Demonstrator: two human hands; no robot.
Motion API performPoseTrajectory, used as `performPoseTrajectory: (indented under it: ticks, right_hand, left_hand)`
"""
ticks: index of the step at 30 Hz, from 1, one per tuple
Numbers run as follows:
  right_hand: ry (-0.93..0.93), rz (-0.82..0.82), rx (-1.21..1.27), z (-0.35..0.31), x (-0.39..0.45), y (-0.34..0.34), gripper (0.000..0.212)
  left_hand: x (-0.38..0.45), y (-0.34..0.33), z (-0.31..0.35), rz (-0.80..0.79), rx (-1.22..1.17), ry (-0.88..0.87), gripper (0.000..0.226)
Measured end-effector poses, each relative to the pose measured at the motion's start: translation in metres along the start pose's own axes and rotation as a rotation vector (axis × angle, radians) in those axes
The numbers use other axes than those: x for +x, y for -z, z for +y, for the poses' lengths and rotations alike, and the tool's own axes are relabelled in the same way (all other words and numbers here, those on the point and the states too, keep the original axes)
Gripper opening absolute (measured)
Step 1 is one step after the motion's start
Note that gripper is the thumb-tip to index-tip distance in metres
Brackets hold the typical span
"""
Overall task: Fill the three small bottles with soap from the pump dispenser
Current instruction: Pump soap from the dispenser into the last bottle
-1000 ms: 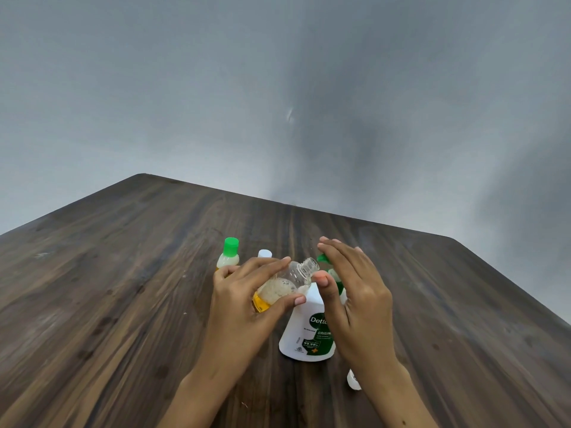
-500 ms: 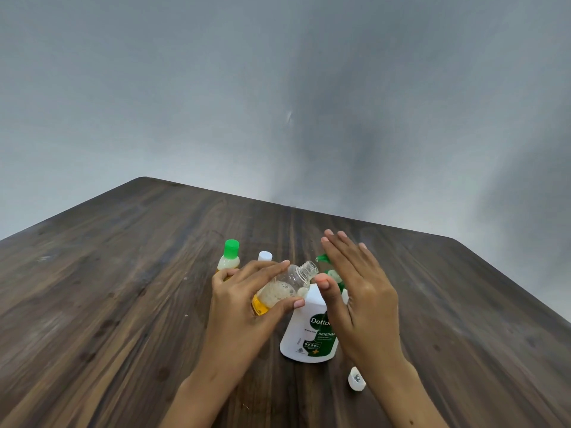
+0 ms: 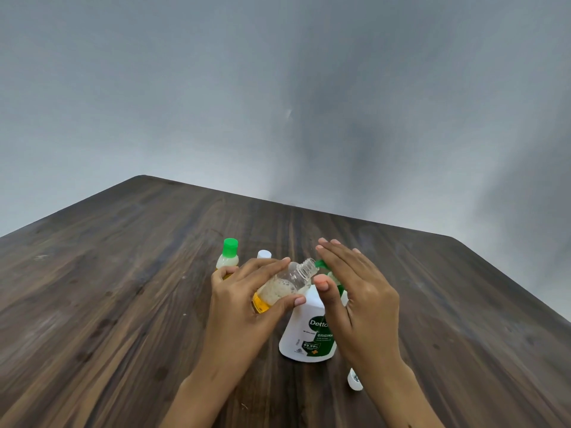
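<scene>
1. Left of the pump dispenser [image 3: 309, 332], toward the far side, a small bottle with a green cap [image 3: 228, 256] stands upright on the table, pale soap showing inside; a white cap [image 3: 264, 254] of another container shows between it and the dispenser, its body hidden behind the hand.
2. Just left of the dispenser, the left hand [image 3: 247, 304] holds the open clear bottle [image 3: 285, 284], fingers over it and thumb beneath, tilted so its threaded neck points at the dispenser's green spout [image 3: 321, 263]. Foamy amber soap sits in its lower part.
3. That bottle is likely light, thin-walled and slick if soap runs down it; a hold round the belly, as now, seems safest, since squeezing hard could push soap back out of the uncapped neck.
4. Over the dispenser's top, the right hand [image 3: 355, 291] lies flat with straight fingers on the pump head, gripping nothing.
5. Right of the dispenser and nearer, a small white cap [image 3: 354, 379] lies on the table beside the right wrist.
6. The table [image 3: 108, 288] is dark wood-grain, hard and level; behind the dispenser rises a plain grey wall [image 3: 278, 88].
</scene>
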State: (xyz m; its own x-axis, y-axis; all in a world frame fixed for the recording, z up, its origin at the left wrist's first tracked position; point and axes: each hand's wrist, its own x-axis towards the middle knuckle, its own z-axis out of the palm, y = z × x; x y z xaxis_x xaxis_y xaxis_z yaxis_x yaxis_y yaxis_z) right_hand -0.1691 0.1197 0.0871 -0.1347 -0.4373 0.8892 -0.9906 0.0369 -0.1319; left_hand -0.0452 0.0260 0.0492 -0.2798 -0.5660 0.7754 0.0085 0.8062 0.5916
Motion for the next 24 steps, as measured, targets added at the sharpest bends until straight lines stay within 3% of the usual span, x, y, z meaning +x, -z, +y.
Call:
performPoseTrajectory:
  ticks: [24]
  right_hand:
    - [-0.029,0.045,0.044,0.0005,-0.0024,-0.0063,0.072]
  left_hand:
    - [-0.0014,-0.0007,-0.0018,-0.006,0.014,0.006,0.051]
